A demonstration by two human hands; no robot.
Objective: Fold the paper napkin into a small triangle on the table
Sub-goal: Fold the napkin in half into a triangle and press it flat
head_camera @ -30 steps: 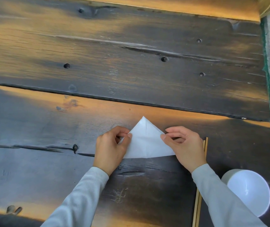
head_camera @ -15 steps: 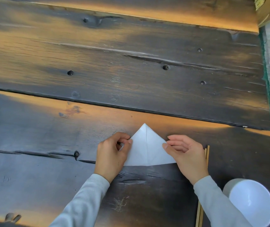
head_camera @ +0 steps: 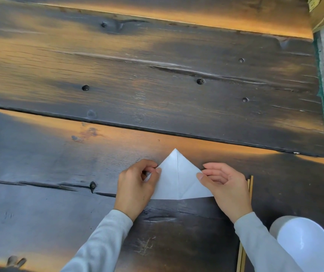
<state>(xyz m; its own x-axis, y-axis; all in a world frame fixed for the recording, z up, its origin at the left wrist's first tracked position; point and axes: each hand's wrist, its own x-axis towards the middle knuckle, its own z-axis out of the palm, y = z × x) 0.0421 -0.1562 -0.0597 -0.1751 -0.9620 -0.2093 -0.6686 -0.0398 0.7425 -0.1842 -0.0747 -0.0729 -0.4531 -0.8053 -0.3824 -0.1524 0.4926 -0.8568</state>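
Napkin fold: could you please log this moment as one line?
napkin: flat triangle | left hand: pinching left edge | right hand: thumb on right edge

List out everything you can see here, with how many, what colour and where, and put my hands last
napkin: one, white, folded into a triangle pointing away, flat on the table near the front.
chopsticks: a pair, light wood, right of the napkin, partly under the right arm.
bowl: one, white, bottom right corner.
table: one, dark weathered wood planks with orange patches.
left hand: grey sleeve, fingers pinching the napkin's left edge.
right hand: grey sleeve, fingertips on the napkin's right edge.
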